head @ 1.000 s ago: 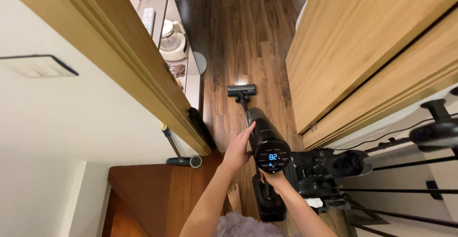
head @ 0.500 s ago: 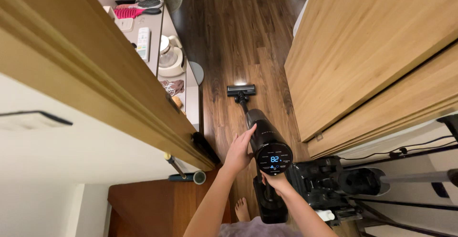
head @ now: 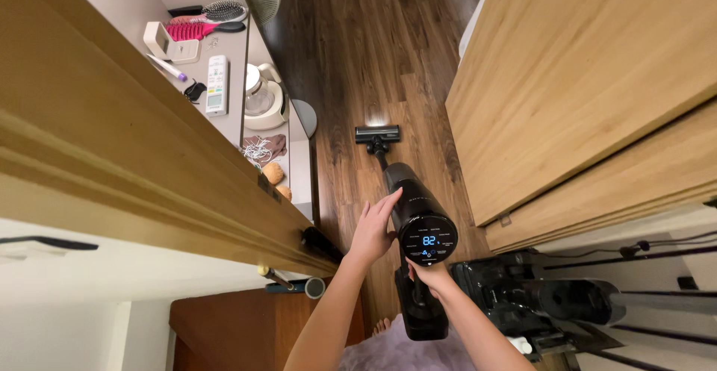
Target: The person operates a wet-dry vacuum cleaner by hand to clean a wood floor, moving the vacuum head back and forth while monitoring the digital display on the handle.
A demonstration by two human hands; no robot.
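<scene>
Shelf has slid nearer; both hands (head: 371,231) grip black vacuum (head: 418,225)

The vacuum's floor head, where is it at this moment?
In the head view, the floor head rests on the dark wood floor at centre, ahead of both hands, between the shelf unit and the wooden panel.
</scene>
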